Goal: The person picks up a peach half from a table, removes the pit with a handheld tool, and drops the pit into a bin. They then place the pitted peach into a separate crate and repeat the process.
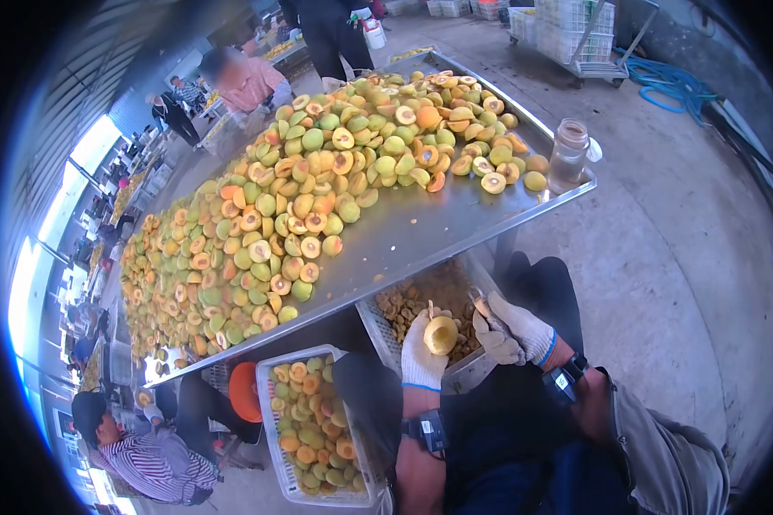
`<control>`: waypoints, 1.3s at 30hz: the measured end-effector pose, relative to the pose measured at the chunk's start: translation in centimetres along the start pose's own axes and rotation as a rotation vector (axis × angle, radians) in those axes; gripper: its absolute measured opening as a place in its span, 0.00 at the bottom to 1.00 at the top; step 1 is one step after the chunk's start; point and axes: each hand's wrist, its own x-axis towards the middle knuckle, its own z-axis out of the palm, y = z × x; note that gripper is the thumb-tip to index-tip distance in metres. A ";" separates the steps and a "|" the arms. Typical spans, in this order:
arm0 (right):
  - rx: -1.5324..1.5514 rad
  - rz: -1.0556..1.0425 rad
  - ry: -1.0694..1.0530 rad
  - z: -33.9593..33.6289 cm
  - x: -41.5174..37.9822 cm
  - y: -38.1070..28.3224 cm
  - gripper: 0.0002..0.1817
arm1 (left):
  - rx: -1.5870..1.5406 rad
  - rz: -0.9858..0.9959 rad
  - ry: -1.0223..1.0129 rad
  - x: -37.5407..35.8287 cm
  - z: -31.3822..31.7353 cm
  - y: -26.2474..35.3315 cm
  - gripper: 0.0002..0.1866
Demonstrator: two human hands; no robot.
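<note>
Nearest the camera is the dark-clothed lap (507, 438). At left, a white crate (276, 446) holds fruit. The gloved left hand (423, 354) points forward, fingers curled around a fruit half (441, 336) above the bin (380, 330). Across a small open gap, the gloved right hand (517, 328) angles leftward, fingers closed on a small tool (481, 305); exact finger spacing cannot be determined. The metal table edge (421, 276) runs beyond both hands.

Both hands (421, 354) are covered by white knitted gloves (524, 328) with blue-edged cuffs (421, 387); black, white-labelled wrist devices (429, 432) and dark trousers (545, 287) are worn.
</note>
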 end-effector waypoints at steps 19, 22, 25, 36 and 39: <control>-1.577 -0.260 0.354 6.3 1.0 2.6 0.27 | -0.186 0.034 -0.161 -2.7 0.9 1.5 0.33; -1.599 -0.243 0.375 6.4 1.1 2.9 0.27 | -0.171 0.066 -0.154 -2.9 1.1 0.7 0.36; -1.633 -0.232 0.380 5.8 1.4 3.2 0.27 | -0.169 0.089 -0.138 -2.8 0.9 0.4 0.37; -1.848 -0.161 0.364 6.9 0.8 2.0 0.27 | -0.170 0.066 -0.090 -2.6 0.5 0.4 0.41; -1.922 -0.197 0.410 7.0 0.4 1.8 0.26 | -0.169 0.075 -0.028 -3.0 0.8 0.6 0.43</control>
